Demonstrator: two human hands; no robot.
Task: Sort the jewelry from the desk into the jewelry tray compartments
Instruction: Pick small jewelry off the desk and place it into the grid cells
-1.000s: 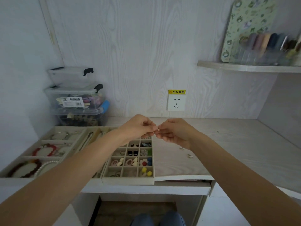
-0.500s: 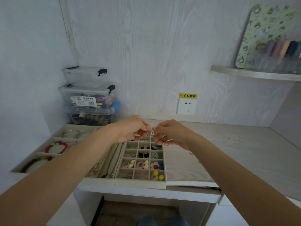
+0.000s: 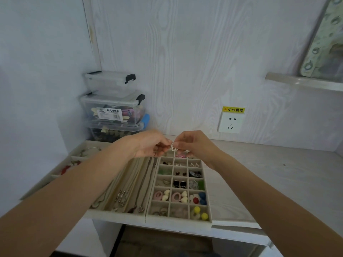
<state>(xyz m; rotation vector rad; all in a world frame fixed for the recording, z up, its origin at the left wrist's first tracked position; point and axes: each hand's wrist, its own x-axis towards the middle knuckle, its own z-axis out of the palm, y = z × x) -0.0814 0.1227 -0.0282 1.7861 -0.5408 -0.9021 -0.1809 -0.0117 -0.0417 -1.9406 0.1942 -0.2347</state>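
left hand: fingers curled, thumb and forefinger pinching one side of a small silvery metal jewelry piece; judged to steady it while the other hand works on it.
right hand: fingertips pinching the same piece from the opposite side; the two hands meet at it, so it hangs between them, off any surface.
small silvery piece: too small to say whether it is an earring or a ring; it is held in the air just above the far rows of the tray below the hands.
beige velvet grid tray of small square compartments: directly under and nearer than the hands, most cells already holding studs, hearts and coloured balls; likely why the piece is held here, ready to drop into a cell.
beige slotted tray with chain necklaces: below the left hand's forearm, long slots keeping chains apart.
pale wood-grain tabletop: stretches out past the right hand.
step judged: inspecting or pairing the piece before choosing a compartment.
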